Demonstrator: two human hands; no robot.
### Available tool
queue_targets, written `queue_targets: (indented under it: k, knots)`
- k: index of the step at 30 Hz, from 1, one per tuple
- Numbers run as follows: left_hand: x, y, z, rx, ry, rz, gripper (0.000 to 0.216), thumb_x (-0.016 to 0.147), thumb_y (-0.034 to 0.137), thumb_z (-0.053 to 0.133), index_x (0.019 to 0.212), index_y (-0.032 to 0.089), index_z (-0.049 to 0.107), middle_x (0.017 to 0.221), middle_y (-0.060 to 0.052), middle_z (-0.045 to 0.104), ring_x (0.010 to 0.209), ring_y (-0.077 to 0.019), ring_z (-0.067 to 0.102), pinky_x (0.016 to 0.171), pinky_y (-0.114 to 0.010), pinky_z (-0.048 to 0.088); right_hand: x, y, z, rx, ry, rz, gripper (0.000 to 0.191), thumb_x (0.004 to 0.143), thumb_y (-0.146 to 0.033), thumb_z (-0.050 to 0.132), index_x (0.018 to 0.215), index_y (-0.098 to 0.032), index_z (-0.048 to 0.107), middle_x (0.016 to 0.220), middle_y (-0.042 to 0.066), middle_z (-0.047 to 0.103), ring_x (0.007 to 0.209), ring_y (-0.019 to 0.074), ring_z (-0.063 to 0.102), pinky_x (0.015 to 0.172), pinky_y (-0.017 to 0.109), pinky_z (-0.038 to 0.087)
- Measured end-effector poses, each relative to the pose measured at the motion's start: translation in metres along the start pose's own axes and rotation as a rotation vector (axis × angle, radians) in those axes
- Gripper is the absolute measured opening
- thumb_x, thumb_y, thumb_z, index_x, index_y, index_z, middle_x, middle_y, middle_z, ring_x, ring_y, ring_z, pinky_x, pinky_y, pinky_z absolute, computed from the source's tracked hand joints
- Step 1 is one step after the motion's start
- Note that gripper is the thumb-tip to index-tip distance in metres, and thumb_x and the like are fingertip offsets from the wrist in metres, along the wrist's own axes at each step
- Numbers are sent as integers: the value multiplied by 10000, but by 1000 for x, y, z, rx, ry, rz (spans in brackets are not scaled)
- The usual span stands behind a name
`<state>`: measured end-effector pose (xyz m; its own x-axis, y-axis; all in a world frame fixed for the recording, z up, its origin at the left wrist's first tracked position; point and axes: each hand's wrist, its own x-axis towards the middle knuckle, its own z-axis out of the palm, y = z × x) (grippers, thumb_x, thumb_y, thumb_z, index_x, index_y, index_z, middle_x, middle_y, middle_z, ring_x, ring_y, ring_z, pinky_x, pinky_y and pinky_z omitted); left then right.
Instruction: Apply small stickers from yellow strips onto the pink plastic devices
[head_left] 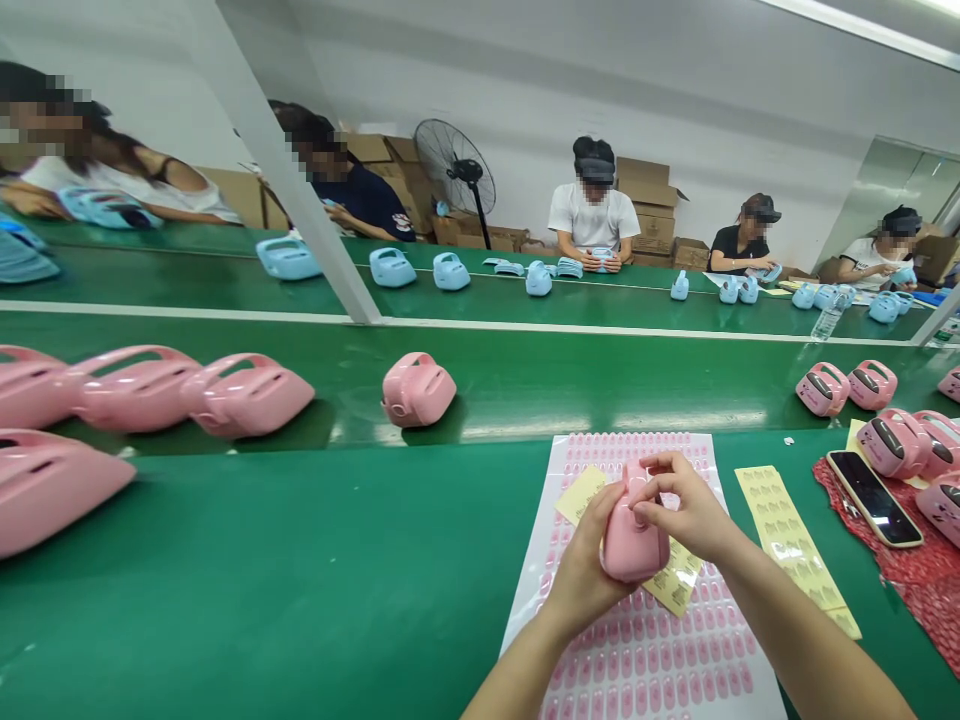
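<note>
My left hand (585, 560) wraps around a small pink plastic housing (634, 535) and holds it above a white sheet of pink stickers (637, 640). My right hand (679, 500) pinches at the top of the same housing, its fingers pressed together on the upper edge. A yellow label strip (581, 492) pokes out from under my hands.
More pink housings lie at the left (247, 392), in the middle (417, 388) and at the right (823, 388) of the green bench. A phone (874, 497) rests on red cloth. Yellow label strips (791, 545) lie to the right. Across the bench, several people handle blue housings (391, 267); a fan (455, 165) stands behind.
</note>
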<state>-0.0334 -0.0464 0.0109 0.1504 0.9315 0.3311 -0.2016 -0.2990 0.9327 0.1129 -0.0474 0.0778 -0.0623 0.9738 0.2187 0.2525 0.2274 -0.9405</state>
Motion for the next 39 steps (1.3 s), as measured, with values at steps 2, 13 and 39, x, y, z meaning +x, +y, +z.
queue_targets:
  k: [2,13,39]
  knots:
    - [0,-1,0,15,-3,9,752,390,27,768,1081,263,591,1176,-81,541,1137,-362,428,1003,-530,235,-1,1,1,-14,2,-9,68,628,-226,657,561,-233,665,970,46,514,1036,223,473,895,371,386]
    - [-1,-7,-1,174,-45,120,760,460,118,774,1161,286,532,1197,-77,526,1107,-342,462,971,-501,306,-7,10,5,8,41,-42,83,677,-207,598,617,-220,653,995,54,486,1037,219,470,921,380,354]
    - [-4,-17,-8,555,-82,312,737,611,294,708,1253,235,351,1267,-138,436,1165,-326,428,948,-493,376,-9,21,12,-68,-1,-116,612,696,-269,576,1255,-233,327,1215,109,416,973,217,500,854,406,435]
